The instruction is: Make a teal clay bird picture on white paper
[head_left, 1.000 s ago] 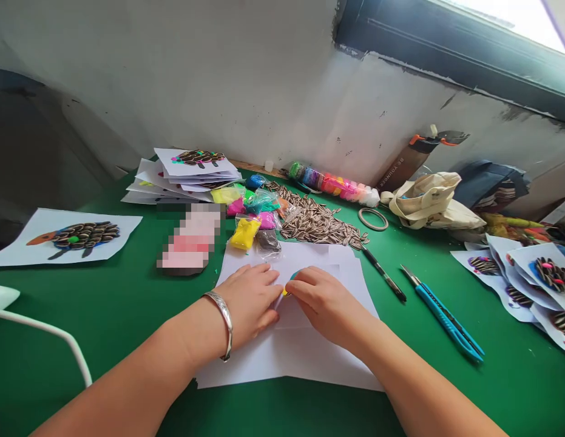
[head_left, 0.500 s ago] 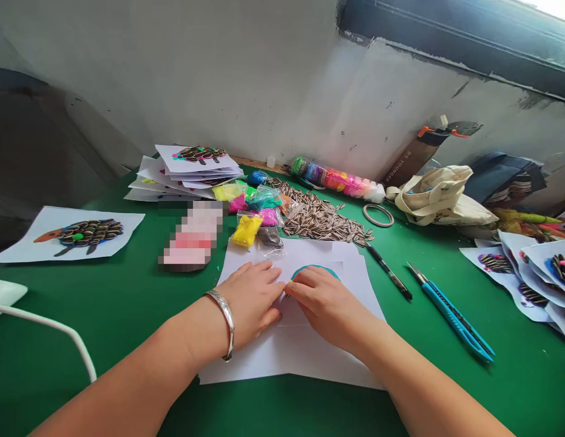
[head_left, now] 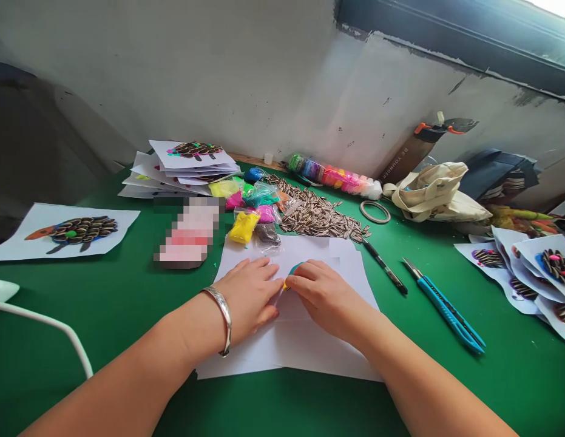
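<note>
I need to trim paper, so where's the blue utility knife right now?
In the head view, the blue plastic utility knife lies on the green work surface, right of the white paper sheets, just beside a slim black pen-like tool.

**Green tabletop (head_left: 104, 303), white paper sheet (head_left: 304, 358) at centre**
Black-and-white striped sunflower seeds (head_left: 316, 215) lie at 12 o'clock, a bright yellow clay bag (head_left: 243, 227) at 11, a blue utility knife (head_left: 446, 312) at 3, and a teal-and-yellow clay piece (head_left: 294, 270) mid-sheet.
</note>
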The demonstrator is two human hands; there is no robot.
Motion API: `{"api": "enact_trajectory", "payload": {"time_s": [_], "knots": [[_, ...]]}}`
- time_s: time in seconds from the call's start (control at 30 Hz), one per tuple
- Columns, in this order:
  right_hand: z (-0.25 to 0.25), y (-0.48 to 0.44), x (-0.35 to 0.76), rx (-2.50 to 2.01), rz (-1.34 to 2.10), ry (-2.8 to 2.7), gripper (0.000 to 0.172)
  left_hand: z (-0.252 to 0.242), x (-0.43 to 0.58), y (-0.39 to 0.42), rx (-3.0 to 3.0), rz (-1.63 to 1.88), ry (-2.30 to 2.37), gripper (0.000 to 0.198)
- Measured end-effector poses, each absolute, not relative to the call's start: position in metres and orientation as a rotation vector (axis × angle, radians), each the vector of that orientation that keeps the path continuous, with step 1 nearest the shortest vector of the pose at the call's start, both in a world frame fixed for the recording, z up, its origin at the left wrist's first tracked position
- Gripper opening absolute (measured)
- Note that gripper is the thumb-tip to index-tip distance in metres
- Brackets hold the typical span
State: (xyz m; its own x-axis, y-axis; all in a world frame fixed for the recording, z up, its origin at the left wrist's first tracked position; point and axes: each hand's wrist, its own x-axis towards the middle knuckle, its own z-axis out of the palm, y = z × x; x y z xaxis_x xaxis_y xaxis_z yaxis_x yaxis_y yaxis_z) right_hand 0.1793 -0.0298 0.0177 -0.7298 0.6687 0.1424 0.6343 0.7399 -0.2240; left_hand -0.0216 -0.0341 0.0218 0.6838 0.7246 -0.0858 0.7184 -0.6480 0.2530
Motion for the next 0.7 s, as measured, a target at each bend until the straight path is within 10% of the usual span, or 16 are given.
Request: {"api": "enact_trajectory", "payload": {"time_s": [0.7], "knots": [[0.0149, -0.0274, 0.1819, -1.011, 0.229, -2.739, 0.02, 0.0248, -0.0183, -0.0334, 2.635, -0.008, 1.167, 0.022]]}}
